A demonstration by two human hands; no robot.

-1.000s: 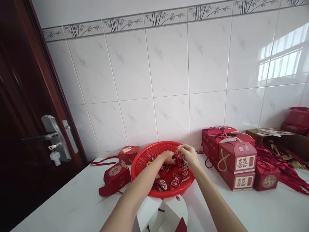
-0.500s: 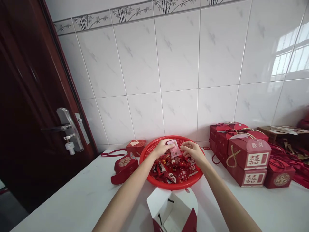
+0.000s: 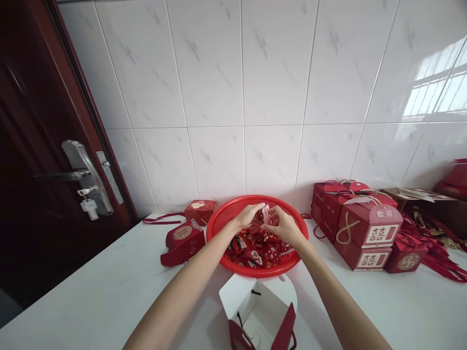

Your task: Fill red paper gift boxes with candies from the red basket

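Note:
A small pink printed packet [image 3: 266, 214] is held up over the red basket [image 3: 215, 233], seen nearly edge-on; I cannot make out its exact kind. My left hand [image 3: 249, 217] grips it from the left, fingers closed. From the right, the fingers of my right hand [image 3: 283, 225] are pinched on it too. Below both hands, wrapped sweets [image 3: 255, 253] in mostly red wrappers fill the basket. In front of it, between my forearms, stands an open gift box [image 3: 260, 318], white inside and dark red outside, its flaps spread.
Red gift boxes [image 3: 368, 226] with rope handles are stacked on the right, beside red ribbons [image 3: 434, 248] and a cardboard carton [image 3: 408, 199]. A red box [image 3: 184, 240] and a smaller one [image 3: 200, 211] sit on the left. Behind is a tiled wall [image 3: 215, 160]; a door [image 3: 32, 146] stands at far left.
My right hand has closed onto the pink packet, which the left alone held before. The packet has turned from face-on to nearly edge-on. The view has tilted slightly downward.

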